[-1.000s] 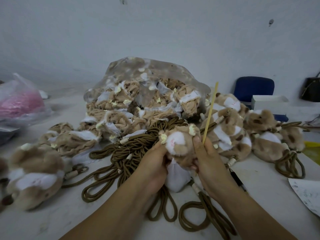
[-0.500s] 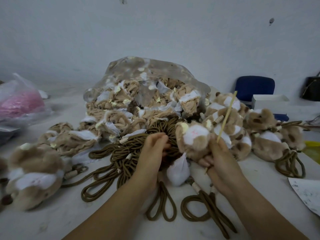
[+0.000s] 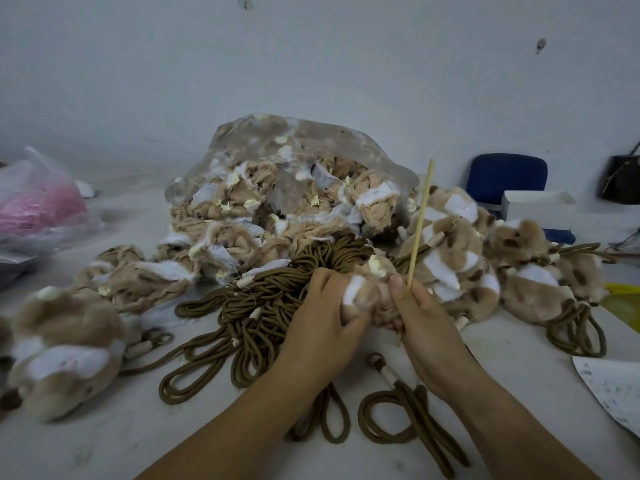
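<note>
A small brown-and-white plush toy (image 3: 363, 292) sits between both my hands at the middle of the table. My left hand (image 3: 322, 317) grips its left side with curled fingers. My right hand (image 3: 419, 317) holds its right side and also pinches a thin wooden stick (image 3: 420, 220) that points upward. A brown cord loop (image 3: 398, 410) lies on the table below my right hand; whether it joins the toy is hidden.
A clear bag (image 3: 294, 188) of unstuffed plush skins lies behind a tangle of brown cords (image 3: 263, 296). Finished plush toys (image 3: 485, 268) pile at the right, another (image 3: 65, 344) at the left. A pink-filled bag (image 3: 38, 202), a blue chair (image 3: 505, 178), a white box (image 3: 536, 209) and paper (image 3: 613, 389) surround them.
My left hand left the toy, touched the cords, and has come back to grip it. The toy swung right and returned to the middle. The stick tilted right, then more upright.
</note>
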The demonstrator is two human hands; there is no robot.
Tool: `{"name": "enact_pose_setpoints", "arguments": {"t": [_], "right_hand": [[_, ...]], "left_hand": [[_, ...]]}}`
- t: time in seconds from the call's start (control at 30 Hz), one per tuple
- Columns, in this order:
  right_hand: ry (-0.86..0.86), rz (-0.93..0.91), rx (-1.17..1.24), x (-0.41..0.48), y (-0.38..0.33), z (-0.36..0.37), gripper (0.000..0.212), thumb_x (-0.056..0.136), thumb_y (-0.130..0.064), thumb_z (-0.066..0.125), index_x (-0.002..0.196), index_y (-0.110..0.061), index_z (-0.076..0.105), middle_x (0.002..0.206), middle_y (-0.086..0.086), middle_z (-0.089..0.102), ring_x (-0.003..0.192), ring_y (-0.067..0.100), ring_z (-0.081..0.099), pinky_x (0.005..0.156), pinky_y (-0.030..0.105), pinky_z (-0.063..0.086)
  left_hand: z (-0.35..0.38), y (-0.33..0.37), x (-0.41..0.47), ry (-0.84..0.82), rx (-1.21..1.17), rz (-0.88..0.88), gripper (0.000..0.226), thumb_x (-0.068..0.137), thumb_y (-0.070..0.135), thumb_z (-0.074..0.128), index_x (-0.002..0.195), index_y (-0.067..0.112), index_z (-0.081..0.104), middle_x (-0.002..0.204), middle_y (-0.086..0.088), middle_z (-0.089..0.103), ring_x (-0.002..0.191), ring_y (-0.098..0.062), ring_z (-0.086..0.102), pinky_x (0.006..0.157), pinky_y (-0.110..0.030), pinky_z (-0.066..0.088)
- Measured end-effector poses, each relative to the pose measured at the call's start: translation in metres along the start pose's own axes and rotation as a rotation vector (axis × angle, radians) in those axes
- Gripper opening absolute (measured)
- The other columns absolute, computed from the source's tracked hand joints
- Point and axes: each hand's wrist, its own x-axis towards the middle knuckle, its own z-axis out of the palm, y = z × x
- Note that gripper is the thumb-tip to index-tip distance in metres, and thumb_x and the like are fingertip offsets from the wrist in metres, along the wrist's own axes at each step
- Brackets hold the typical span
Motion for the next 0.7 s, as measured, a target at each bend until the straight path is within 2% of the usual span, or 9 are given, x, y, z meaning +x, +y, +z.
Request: {"name": "enact_pose_setpoints", "arguments": {"t": [0.1, 0.2, 0.27, 0.33, 0.4, 0.47, 0.53, 0.6, 0.7], "right_hand": [[0.024, -0.002, -0.121, -0.002, 0.000, 0.002, 0.039, 0.081, -0.060, 0.044, 0.099, -0.032, 0.066, 0.097, -0.005, 0.073, 0.092, 0.009, 0.068, 0.078, 0.025, 0.055], [0.080, -0.031, -0.142, -0.001, 0.000, 0.004, 0.035, 0.079, -0.061, 0.042, 0.092, -0.036, 0.064, 0.089, -0.019, 0.071, 0.082, -0.002, 0.066, 0.067, 0.011, 0.051], [0.112, -0.036, -0.131, 0.002, 0.002, 0.004, 0.033, 0.079, -0.062, 0.042, 0.091, -0.039, 0.063, 0.087, -0.024, 0.070, 0.080, -0.006, 0.065, 0.062, 0.007, 0.048], [0.103, -0.016, -0.065, 0.007, 0.006, 0.004, 0.032, 0.076, -0.063, 0.047, 0.089, -0.042, 0.066, 0.090, -0.019, 0.072, 0.085, -0.001, 0.067, 0.070, 0.014, 0.051], [0.077, 0.028, 0.026, 0.011, 0.011, 0.002, 0.033, 0.072, -0.066, 0.052, 0.087, -0.042, 0.070, 0.093, -0.007, 0.074, 0.094, 0.012, 0.068, 0.082, 0.032, 0.053], [0.084, 0.021, 0.009, 0.011, 0.010, 0.001, 0.032, 0.073, -0.065, 0.053, 0.086, -0.041, 0.070, 0.092, -0.002, 0.073, 0.094, 0.019, 0.068, 0.084, 0.039, 0.053], [0.138, -0.029, -0.121, 0.009, 0.008, -0.001, 0.033, 0.078, -0.062, 0.053, 0.083, -0.033, 0.067, 0.084, 0.002, 0.071, 0.083, 0.020, 0.068, 0.072, 0.032, 0.056], [0.216, -0.125, -0.289, 0.008, 0.002, -0.004, 0.024, 0.084, -0.055, 0.055, 0.082, -0.031, 0.059, 0.081, 0.002, 0.065, 0.076, 0.017, 0.065, 0.062, 0.022, 0.053], [0.271, -0.309, -0.433, 0.000, -0.011, -0.002, 0.014, 0.087, -0.056, 0.051, 0.090, -0.042, 0.054, 0.100, -0.012, 0.051, 0.088, 0.002, 0.058, 0.070, 0.015, 0.049]], "left_hand": [[0.000, 0.002, -0.002, -0.016, -0.040, -0.076, 0.016, 0.086, 0.026, 0.058, 0.089, 0.026, 0.043, 0.089, 0.009, 0.045, 0.078, 0.001, 0.047, 0.060, -0.013, 0.039], [-0.003, 0.006, -0.001, -0.016, -0.106, -0.183, 0.007, 0.084, 0.036, 0.052, 0.081, 0.032, 0.048, 0.078, 0.008, 0.057, 0.075, 0.002, 0.054, 0.056, -0.013, 0.039], [-0.003, 0.009, -0.003, -0.008, -0.215, -0.194, 0.009, 0.082, 0.038, 0.048, 0.080, 0.033, 0.055, 0.080, 0.015, 0.064, 0.075, 0.004, 0.058, 0.059, -0.010, 0.042], [-0.002, 0.013, -0.004, -0.007, -0.393, -0.196, 0.013, 0.085, 0.031, 0.049, 0.081, 0.032, 0.062, 0.080, 0.021, 0.066, 0.072, 0.004, 0.061, 0.059, -0.009, 0.044], [-0.001, 0.015, -0.006, -0.018, -0.597, -0.247, 0.017, 0.087, 0.028, 0.051, 0.085, 0.027, 0.067, 0.069, 0.009, 0.069, 0.060, -0.003, 0.063, 0.052, -0.017, 0.048], [-0.002, 0.015, -0.006, -0.037, -0.705, -0.329, 0.021, 0.086, 0.031, 0.052, 0.085, 0.019, 0.069, 0.060, -0.002, 0.067, 0.050, -0.013, 0.062, 0.044, -0.022, 0.047], [0.000, 0.013, -0.005, -0.039, -0.706, -0.406, 0.024, 0.083, 0.034, 0.053, 0.081, 0.020, 0.071, 0.059, -0.006, 0.067, 0.050, -0.016, 0.062, 0.044, -0.024, 0.048], [0.002, 0.009, -0.004, -0.008, -0.628, -0.464, 0.023, 0.081, 0.040, 0.054, 0.079, 0.027, 0.073, 0.067, -0.005, 0.071, 0.061, -0.020, 0.067, 0.051, -0.029, 0.053], [0.001, 0.002, -0.002, 0.075, -0.476, -0.450, 0.027, 0.082, 0.048, 0.053, 0.083, 0.029, 0.072, 0.083, 0.004, 0.074, 0.081, -0.012, 0.069, 0.070, -0.032, 0.057]]}}
